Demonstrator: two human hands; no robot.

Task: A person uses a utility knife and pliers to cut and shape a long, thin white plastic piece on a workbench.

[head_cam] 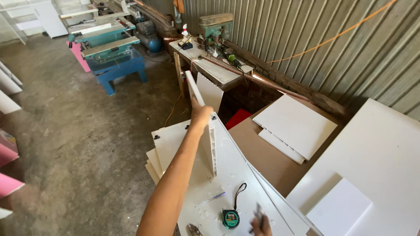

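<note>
My left hand (201, 114) is stretched forward and grips a long narrow white panel (211, 148) standing on its edge. The panel reaches from the white sheet (236, 175) on the bench up past my fingers, with its far end in the air. My right hand (261, 227) shows only at the bottom edge, blurred, its fingers closed around a slim grey object (258, 213). A green and black tape measure (230, 218) lies just left of that hand. A blue pen (210, 199) and pliers (194, 229) also lie on the sheet.
Stacked white boards (295, 126) lie on the brown benchtop, and a large white board (380, 148) lies to the right. A blue saw table (111, 52) stands on the concrete floor, far left. A cluttered bench with a drill press (216, 26) stands against the corrugated wall.
</note>
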